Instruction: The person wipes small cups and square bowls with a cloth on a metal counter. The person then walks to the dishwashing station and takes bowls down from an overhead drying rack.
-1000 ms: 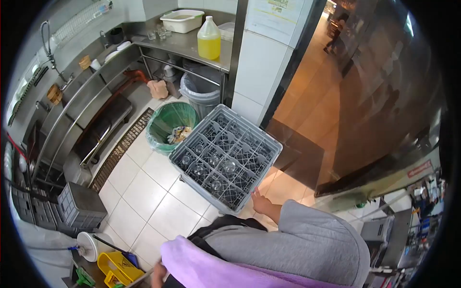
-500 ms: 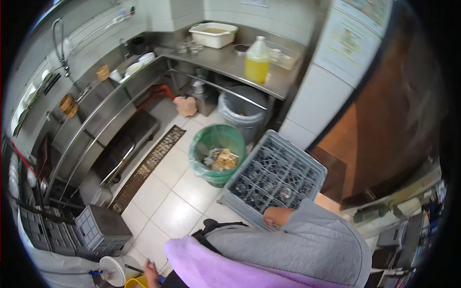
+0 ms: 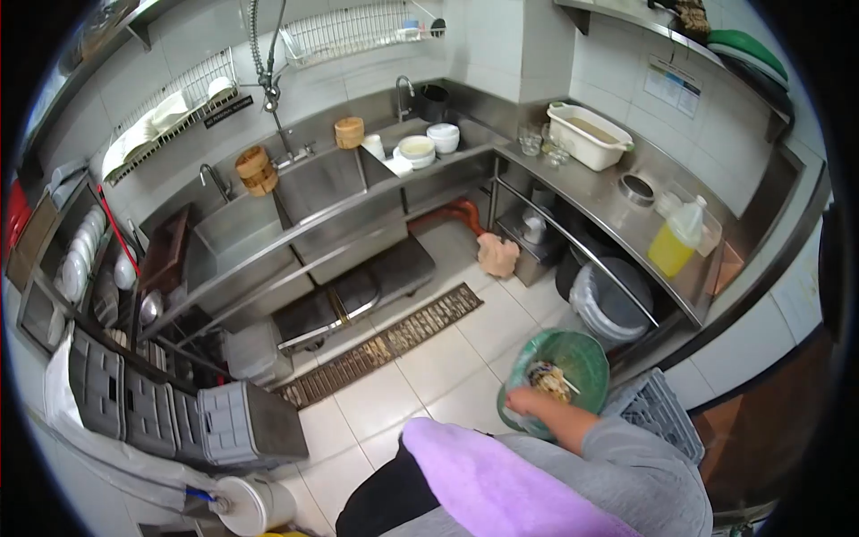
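Observation:
My right hand [image 3: 522, 402] is at the near left rim of a green trash bin [image 3: 586, 351], its fingers closed around the edge. A greenish clear liner covers the bin, and food scraps and crumpled waste [image 3: 552, 380] lie inside. My right forearm reaches across the near side of the bin. A lilac cloth [image 3: 501, 479] hangs over my grey shirt. Beside the bin, partly behind my arm, is a grey glass rack [image 3: 667, 413]. My left hand is out of view.
A long steel sink [image 3: 327, 188] runs along the left wall. On the right counter stand a white tub [image 3: 586, 148] and a jug of yellow liquid [image 3: 673, 242]. Below is a grey lined bin [image 3: 608, 309]. Grey crates [image 3: 242, 421] and a white bucket [image 3: 255, 503] stand at lower left.
The view has swung left, bringing more of the sinks into sight. My right hand has moved from the glass rack to the green bin's rim. My left hand has left the view.

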`<state>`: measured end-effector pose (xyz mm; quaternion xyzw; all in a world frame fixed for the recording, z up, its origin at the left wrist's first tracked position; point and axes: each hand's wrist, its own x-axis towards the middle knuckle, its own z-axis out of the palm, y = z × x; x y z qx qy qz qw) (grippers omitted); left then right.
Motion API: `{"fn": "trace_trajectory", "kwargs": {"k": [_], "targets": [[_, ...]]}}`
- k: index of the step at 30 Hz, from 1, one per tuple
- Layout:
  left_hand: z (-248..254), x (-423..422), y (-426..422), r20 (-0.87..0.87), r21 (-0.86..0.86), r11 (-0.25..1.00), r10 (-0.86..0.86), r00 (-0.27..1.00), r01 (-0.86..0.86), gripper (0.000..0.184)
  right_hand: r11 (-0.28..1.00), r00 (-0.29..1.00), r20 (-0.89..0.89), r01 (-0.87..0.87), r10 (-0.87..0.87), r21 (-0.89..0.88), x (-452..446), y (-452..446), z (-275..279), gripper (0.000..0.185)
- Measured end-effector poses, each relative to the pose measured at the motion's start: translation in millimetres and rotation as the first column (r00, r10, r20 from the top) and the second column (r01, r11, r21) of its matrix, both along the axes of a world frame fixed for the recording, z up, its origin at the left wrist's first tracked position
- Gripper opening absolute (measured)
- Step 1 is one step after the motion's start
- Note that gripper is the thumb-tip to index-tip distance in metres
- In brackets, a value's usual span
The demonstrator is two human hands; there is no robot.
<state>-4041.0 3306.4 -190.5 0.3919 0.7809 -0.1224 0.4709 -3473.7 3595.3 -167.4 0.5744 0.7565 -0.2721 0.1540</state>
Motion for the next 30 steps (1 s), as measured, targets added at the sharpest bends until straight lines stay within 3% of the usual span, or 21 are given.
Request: {"fn": "trace_trajectory", "kwargs": {"k": [2,3,4,7,8,10,12,15,17,18,19,20,21,23,24,25,26,27,28,29,30], "targets": [[-2.6,-22.5,69.9,-0.025,0.027,0.997,-0.066,0.998,0.066,0.054,0.976,0.991,0.126,-0.024,0.052,-0.216,-13.8,4.3,6.8,0.031],[-2.4,-37.3,110.8,-0.057,0.049,0.993,-0.101,0.993,0.104,0.054,0.947,0.965,-0.064,-0.262,0.254,-0.185,-8.2,6.4,-44.7,0.025],[-3.1,-55.7,159.7,-0.116,0.101,0.982,-0.150,0.982,0.162,0.055,0.929,0.983,0.008,-0.168,0.181,-0.329,-3.8,17.7,-92.1,0.025],[48.6,-86.1,331.2,-0.195,0.458,0.864,-0.130,0.972,0.208,0.053,0.933,0.994,-0.045,-0.105,0.095,-0.344,-108.1,88.2,-36.1,0.024],[56.9,-99.8,383.8,-0.152,0.696,0.687,-0.139,0.979,0.206,0.048,0.939,0.995,-0.062,-0.100,0.085,-0.328,-145.0,113.0,-14.3,0.024],[130.6,-81.2,471.6,-0.069,0.744,0.667,0.017,0.997,0.041,0.046,0.959,0.995,-0.064,-0.087,0.072,-0.271,-212.1,160.6,40.6,0.024],[161.6,-66.6,527.2,0.012,0.768,0.638,0.078,0.997,-0.059,0.047,0.970,0.996,-0.036,-0.086,0.080,-0.229,-255.0,203.2,101.2,0.024],[142.5,-47.1,571.0,-0.102,0.778,0.609,-0.121,0.987,0.155,0.049,0.947,0.991,-0.035,-0.134,0.129,-0.292,-278.7,240.1,170.7,0.027],[137.9,-22.0,567.6,-0.149,0.558,0.771,-0.270,0.951,0.306,0.050,0.950,0.978,-0.069,-0.209,0.198,-0.230,-274.0,284.6,153.9,0.029],[99.8,-18.6,551.0,-0.172,0.656,0.685,-0.275,0.946,0.318,0.050,0.946,0.968,-0.133,-0.239,0.214,-0.218,-254.8,305.9,124.6,0.027],[92.0,-7.9,528.6,-0.161,0.605,0.708,-0.339,0.927,0.364,0.052,0.953,0.965,-0.221,-0.193,0.141,-0.235,-216.1,332.6,95.3,0.025],[84.2,1.0,508.3,-0.041,0.386,0.856,-0.356,0.934,0.344,0.055,0.960,0.952,-0.305,-0.091,0.006,-0.266,-168.5,357.5,70.6,0.024],[54.1,-0.1,480.3,0.050,0.380,0.855,-0.400,0.915,0.353,0.056,0.948,0.893,-0.403,0.073,-0.200,-0.310,-113.2,383.9,52.2,0.023],[25.3,0.3,419.9,0.213,0.289,0.921,-0.326,0.921,0.259,0.057,0.843,0.531,-0.655,0.324,-0.538,-0.430,-47.8,443.8,97.5,0.024],[-11.6,-13.5,386.8,0.211,0.225,0.962,-0.204,0.956,0.156,0.057,0.849,0.377,-0.764,0.312,-0.523,-0.427,-40.2,472.0,153.6,0.025],[-46.9,-22.9,351.0,0.205,0.159,0.986,-0.078,0.976,0.045,0.057,0.831,0.293,-0.795,0.367,-0.530,-0.419,-93.0,475.4,288.1,0.016],[-31.7,-20.6,323.4,0.020,0.136,0.990,-0.043,0.999,0.040,0.056,0.916,0.350,-0.860,0.292,-0.371,-0.276,-106.3,489.9,352.3,0.020],[-45.0,-37.3,284.5,0.216,0.153,0.877,0.419,0.882,-0.454,0.057,0.993,0.159,-0.986,-0.095,-0.047,-0.062,-112.9,506.6,401.9,0.015],[-37.8,-44.2,271.1,0.095,0.079,0.946,0.306,0.947,-0.313,0.060,0.996,-0.130,-0.991,-0.085,0.027,0.038,-104.8,499.0,428.0,0.019],[-29.4,-52.9,256.5,-0.013,-0.014,0.986,0.167,0.986,-0.167,0.062,0.984,-0.268,-0.953,-0.063,0.143,0.166,-99.6,488.8,456.8,0.019],[-52.7,-63.4,234.1,-0.035,0.074,0.975,0.211,0.977,-0.208,0.063,0.956,-0.345,-0.901,-0.028,0.264,0.291,-96.8,478.9,488.1,0.019]]}}
